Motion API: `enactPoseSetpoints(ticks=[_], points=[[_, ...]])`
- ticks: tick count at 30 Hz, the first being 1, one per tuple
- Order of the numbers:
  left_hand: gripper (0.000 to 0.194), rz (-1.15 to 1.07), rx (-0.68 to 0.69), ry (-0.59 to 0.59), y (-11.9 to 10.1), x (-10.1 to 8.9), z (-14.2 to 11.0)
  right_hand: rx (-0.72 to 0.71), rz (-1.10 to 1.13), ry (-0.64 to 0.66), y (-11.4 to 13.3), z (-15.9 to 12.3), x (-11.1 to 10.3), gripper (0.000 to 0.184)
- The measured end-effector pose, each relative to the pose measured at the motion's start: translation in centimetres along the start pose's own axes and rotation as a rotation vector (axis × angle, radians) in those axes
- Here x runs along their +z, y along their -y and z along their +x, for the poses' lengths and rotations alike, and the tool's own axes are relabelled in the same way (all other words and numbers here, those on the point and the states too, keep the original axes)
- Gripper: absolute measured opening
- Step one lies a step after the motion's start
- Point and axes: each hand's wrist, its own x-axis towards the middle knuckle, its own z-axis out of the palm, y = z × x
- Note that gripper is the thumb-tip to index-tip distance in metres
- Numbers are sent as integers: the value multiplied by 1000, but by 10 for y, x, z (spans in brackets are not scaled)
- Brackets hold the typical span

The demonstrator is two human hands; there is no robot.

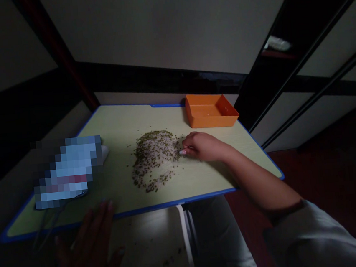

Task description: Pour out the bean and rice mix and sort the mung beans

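Note:
A mixed heap of pale rice-like grains and small green-brown beans [155, 154] is spread over the middle of a cream tabletop with a blue edge [216, 176]. At the heap's right edge is my right hand [202, 146], its fingers curled and pinched together low over the surface. Whatever lies between those fingertips is too small to make out. In shadow at the table's front left edge, my left hand [90, 242] has its fingers stretched out and holds nothing visible. Below it, a white tray [161, 223] with some dark bits inside sits by my lap.
An orange rectangular box [211, 122] stands at the back right of the table, a few tiny bits in it. On the left lies a pixelated bluish-white object [66, 171], with a thin looped cord or wire [46, 221] near it. Panelled walls surround the table.

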Motion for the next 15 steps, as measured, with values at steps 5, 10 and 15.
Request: enactPoseSetpoints(ticks=[5,10,15], points=[[67,-34,-29,-21,0,1,-1,-45,101,-10,1,-1,1,28],[67,-19,-22,15,0,-1,-1,17,122,-89,-7,-8,-5,27],[63,-46,-52,-6,-11,-6,2,80,25,-74,-10,-7,-1,24]])
